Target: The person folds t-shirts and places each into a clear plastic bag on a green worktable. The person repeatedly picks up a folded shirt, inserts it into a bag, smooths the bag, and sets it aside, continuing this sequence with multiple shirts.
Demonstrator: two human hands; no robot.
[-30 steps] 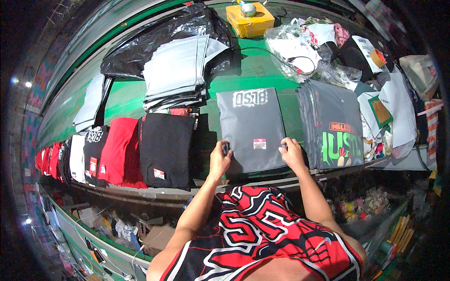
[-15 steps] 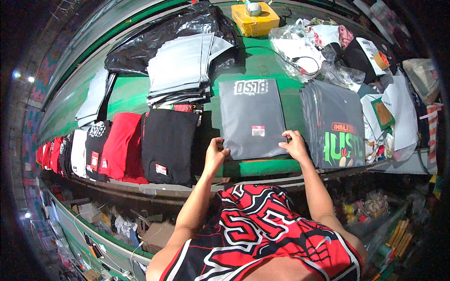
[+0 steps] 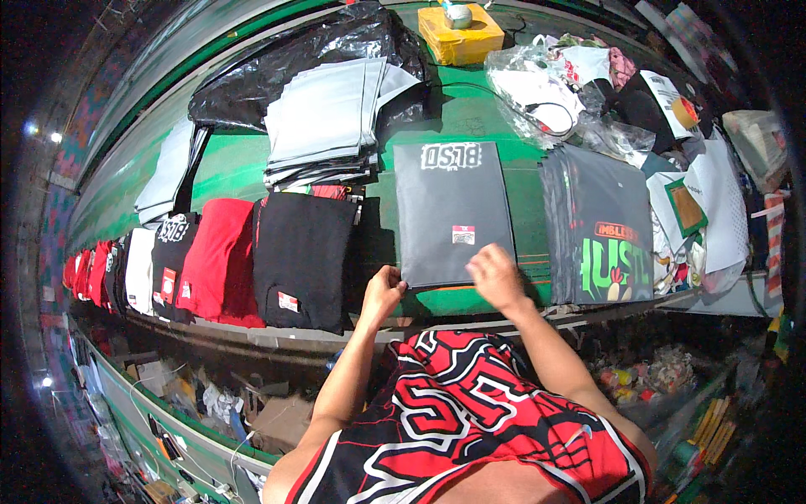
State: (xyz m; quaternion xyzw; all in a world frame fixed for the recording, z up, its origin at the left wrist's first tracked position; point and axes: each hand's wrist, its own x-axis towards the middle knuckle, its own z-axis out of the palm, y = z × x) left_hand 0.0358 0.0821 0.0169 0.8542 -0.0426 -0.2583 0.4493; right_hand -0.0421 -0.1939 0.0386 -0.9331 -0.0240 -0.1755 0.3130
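Observation:
A dark grey garment folded flat in a clear plastic bag (image 3: 438, 202) lies on the green table before me, with a white print at its far end and a small red-and-white label nearer me. At the bag's near left corner my left hand (image 3: 384, 296) is closed, its thumb and finger pinching the edge. My right hand (image 3: 497, 279) is over the near right part of the bag, slightly smeared, its fingertips not clearly seen. To the right stands a stack of bagged grey garments (image 3: 600, 210) with a green and orange print on top.
Left of the bag are folded black (image 3: 304, 252), red (image 3: 220, 260) and white garments in a row. Farther back lie a pile of grey-white plastic bags (image 3: 323, 109), black plastic sheeting (image 3: 252, 80) and a yellow box (image 3: 460, 38). Loose plastic and cloth (image 3: 537, 92) fill the far right.
My right hand has left the bag's near right corner and moved left over its near part. My left hand has shifted slightly and stays at the near left corner.

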